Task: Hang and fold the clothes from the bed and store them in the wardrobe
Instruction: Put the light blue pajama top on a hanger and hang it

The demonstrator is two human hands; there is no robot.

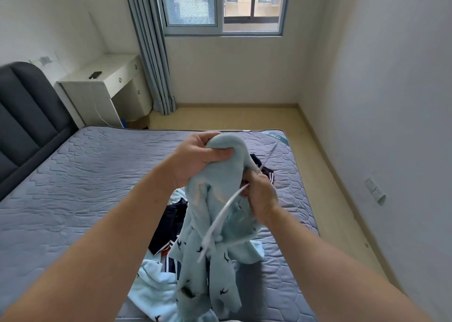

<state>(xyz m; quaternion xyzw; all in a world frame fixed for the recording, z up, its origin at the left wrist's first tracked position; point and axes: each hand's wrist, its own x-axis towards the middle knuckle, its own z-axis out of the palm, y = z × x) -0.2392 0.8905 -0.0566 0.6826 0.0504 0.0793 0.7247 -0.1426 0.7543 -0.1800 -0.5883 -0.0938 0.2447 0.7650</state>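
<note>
So: the bed (pixel 85 175) takes up the near and left of the view, a grey quilted mattress. The wardrobe isn't in view. The rest of the pile sits on the near right of the mattress. It includes a navy garment (pixel 171 221) with white trim and a second light-blue piece (pixel 154 287) nearest the camera, partly under what's being held.

Item in hand is a light-blue fleece garment (pixel 215 224) with small dark prints, held up over the pile and hanging bunched down the middle. A white hanger (pixel 220 220) runs diagonally across it, far-right to near-left, with its lower arm lying on the front of the fabric.

The step, as I read it, is threading the hanger into the garment. It isn't seated yet; the hanger looks to be outside the fabric. To do it well:
- Find the neck opening first.
- Feed one hanger arm in, slide that shoulder on, then do the other.
- Leave the hook clear above the collar.
- Hold the top taut, since the fleece looks thick and floppy and will likely bunch or slip off one side.

Left hand (pixel 195 157) is raised, farther than the right, fingers and thumb clenched round a wad at the garment's top, carrying its weight. Right hand (pixel 261 197) is lower, just right of the garment, fingers curled round the hanger about midway. I can't tell whether it also pinches cloth.
</note>
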